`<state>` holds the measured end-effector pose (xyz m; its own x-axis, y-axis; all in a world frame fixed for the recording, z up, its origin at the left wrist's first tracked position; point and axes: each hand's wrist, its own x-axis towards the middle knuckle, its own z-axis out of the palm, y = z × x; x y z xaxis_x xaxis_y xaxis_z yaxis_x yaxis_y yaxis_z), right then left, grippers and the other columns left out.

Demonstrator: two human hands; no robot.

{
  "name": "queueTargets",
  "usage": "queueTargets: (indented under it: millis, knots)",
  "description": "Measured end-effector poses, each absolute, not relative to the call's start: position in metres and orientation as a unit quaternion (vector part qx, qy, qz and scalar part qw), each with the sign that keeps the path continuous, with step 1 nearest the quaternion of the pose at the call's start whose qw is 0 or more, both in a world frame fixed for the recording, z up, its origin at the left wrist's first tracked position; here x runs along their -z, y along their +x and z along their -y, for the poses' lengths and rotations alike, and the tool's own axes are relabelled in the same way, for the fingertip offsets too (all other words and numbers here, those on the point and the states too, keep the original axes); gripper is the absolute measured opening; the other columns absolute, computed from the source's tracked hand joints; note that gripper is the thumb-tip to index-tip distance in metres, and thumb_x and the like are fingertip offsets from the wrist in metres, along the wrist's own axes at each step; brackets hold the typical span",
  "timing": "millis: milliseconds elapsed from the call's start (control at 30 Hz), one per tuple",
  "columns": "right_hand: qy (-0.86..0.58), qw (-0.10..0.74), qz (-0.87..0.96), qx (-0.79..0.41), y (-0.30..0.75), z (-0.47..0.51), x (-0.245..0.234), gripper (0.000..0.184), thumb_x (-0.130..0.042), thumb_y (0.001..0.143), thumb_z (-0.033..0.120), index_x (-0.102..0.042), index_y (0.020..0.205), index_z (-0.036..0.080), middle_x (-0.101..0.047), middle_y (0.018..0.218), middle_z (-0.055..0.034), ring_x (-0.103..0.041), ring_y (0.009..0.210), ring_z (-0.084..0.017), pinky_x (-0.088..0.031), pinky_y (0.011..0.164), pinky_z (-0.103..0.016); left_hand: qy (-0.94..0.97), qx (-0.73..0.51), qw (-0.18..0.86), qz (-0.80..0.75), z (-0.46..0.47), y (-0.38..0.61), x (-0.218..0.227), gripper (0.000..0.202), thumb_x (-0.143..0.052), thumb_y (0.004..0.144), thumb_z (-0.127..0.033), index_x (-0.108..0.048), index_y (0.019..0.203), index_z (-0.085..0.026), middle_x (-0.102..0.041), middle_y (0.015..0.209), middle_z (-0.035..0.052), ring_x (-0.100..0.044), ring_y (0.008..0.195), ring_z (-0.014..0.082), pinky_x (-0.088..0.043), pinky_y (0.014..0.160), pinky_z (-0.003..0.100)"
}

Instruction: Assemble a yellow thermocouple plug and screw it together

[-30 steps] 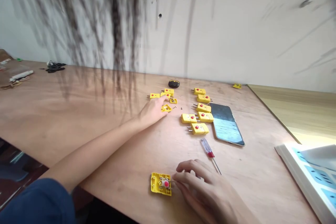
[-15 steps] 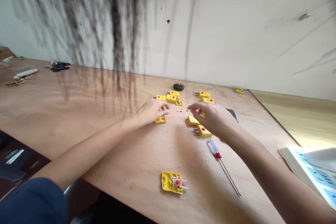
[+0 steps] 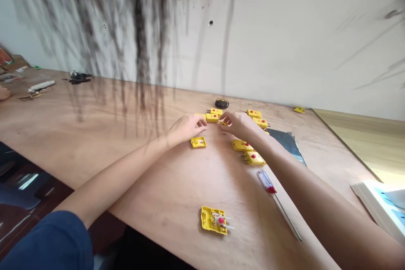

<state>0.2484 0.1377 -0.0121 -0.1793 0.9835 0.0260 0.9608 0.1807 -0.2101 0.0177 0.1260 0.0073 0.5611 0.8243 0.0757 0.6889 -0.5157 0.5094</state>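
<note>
1. Two hands were held half-curled over the plywood table [image 3: 164, 202] in the head view, the left hand [image 3: 186, 130] and right hand [image 3: 240, 125] brought in from either side of a yellow plug [image 3: 211, 117]; any hold was hidden.
2. An opened plug [image 3: 214, 220] was laid face up, exposing its pins, near a screwdriver [image 3: 267, 182].

The head-worn camera looks forward and down over both hands [image 3: 187, 130] [image 3: 240, 125] toward the stained wall [image 3: 284, 29].
</note>
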Motion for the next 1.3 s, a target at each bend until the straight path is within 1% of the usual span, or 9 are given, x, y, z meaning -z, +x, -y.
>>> queueTargets:
  millis: [167,267,500,567,667,700,867,1100,1300]
  knots:
    - [-0.592,0.123,0.793,-0.072,0.242,-0.083,0.002,0.025,-0.063,0.101,0.038,-0.067,0.117,0.02,-0.069,0.119,-0.0077,-0.068,0.098,-0.018,-0.06,0.087,-0.039,0.848,-0.181,0.229,-0.442,-0.103,-0.003,-0.012,0.013,-0.067,0.095,-0.022,-0.075,0.103,-0.017,-0.078,0.097,0.0041,-0.073,0.085,0.0184,-0.057,0.082,0.032]
    - [-0.543,0.179,0.816,-0.08,0.234,-0.028,0.011,0.012,-0.072,0.091,0.028,-0.074,0.101,0.022,-0.073,0.1,-0.0052,-0.07,0.078,-0.017,-0.06,0.075,-0.033,0.849,-0.185,0.231,-0.438,-0.087,-0.007,-0.017,0.014,-0.066,0.095,-0.022,-0.077,0.103,-0.017,-0.079,0.097,0.0051,-0.073,0.084,0.0186,-0.056,0.079,0.03]
    - [-0.471,0.244,0.843,-0.091,0.234,0.05,0.043,0.017,-0.065,0.09,0.019,-0.075,0.102,0.023,-0.077,0.104,-0.0073,-0.075,0.09,-0.022,-0.063,0.08,-0.035,0.876,-0.135,0.269,-0.376,-0.057,0.003,-0.03,0.016,-0.069,0.097,-0.024,-0.078,0.106,-0.016,-0.08,0.1,0.0063,-0.073,0.087,0.0192,-0.053,0.08,0.03]
    - [-0.467,0.25,0.843,-0.095,0.242,0.054,0.044,0.021,-0.061,0.093,0.02,-0.074,0.109,0.024,-0.076,0.109,-0.0078,-0.076,0.095,-0.023,-0.063,0.079,-0.034,0.881,-0.11,0.289,-0.357,-0.047,0.005,-0.029,0.024,-0.078,0.091,-0.03,-0.077,0.11,-0.016,-0.08,0.101,0.006,-0.073,0.089,0.0203,-0.053,0.077,0.029]
    - [-0.457,0.254,0.846,-0.103,0.253,0.055,0.041,0.024,-0.056,0.098,0.023,-0.073,0.114,0.026,-0.074,0.109,-0.0072,-0.076,0.09,-0.02,-0.064,0.075,-0.032,0.888,-0.078,0.306,-0.334,-0.029,0.009,-0.026,0.055,-0.091,0.077,-0.039,-0.073,0.123,-0.016,-0.078,0.108,0.0081,-0.073,0.099,0.0252,-0.053,0.078,0.029]
    - [-0.45,0.253,0.85,-0.104,0.255,0.055,0.041,0.025,-0.054,0.1,0.023,-0.074,0.115,0.027,-0.074,0.108,-0.0068,-0.076,0.088,-0.019,-0.064,0.074,-0.031,0.893,-0.072,0.305,-0.323,-0.024,0.01,-0.025,0.056,-0.091,0.077,-0.039,-0.072,0.125,-0.017,-0.077,0.108,0.008,-0.072,0.099,0.0252,-0.053,0.079,0.029]
    - [-0.433,0.264,0.858,-0.081,0.253,0.055,0.045,0.027,-0.053,0.102,0.02,-0.075,0.113,0.03,-0.073,0.101,-0.0072,-0.073,0.081,-0.018,-0.06,0.065,-0.029,0.907,-0.064,0.288,-0.299,-0.011,0.018,-0.017,0.028,-0.078,0.091,-0.037,-0.076,0.115,-0.022,-0.07,0.105,0.004,-0.07,0.09,0.0195,-0.051,0.077,0.028]
    - [-0.444,0.27,0.842,-0.144,0.247,0.053,0.039,0.014,-0.056,0.101,0.024,-0.066,0.091,0.023,-0.067,0.089,-0.0048,-0.066,0.075,-0.015,-0.056,0.065,-0.027,0.917,-0.059,0.274,-0.283,-0.01,0.021,-0.003,0.025,-0.076,0.093,-0.037,-0.076,0.116,-0.028,-0.067,0.105,0.0024,-0.067,0.086,0.0185,-0.05,0.072,0.027]
    - [-0.441,0.278,0.835,-0.176,0.25,0.052,0.028,0.019,-0.052,0.101,0.02,-0.068,0.093,0.023,-0.071,0.087,-0.0034,-0.068,0.073,-0.014,-0.057,0.063,-0.025,0.917,-0.081,0.271,-0.282,-0.01,0.02,0.003,0.034,-0.079,0.09,-0.038,-0.074,0.122,-0.027,-0.069,0.111,0.0036,-0.068,0.089,0.0194,-0.052,0.075,0.028]
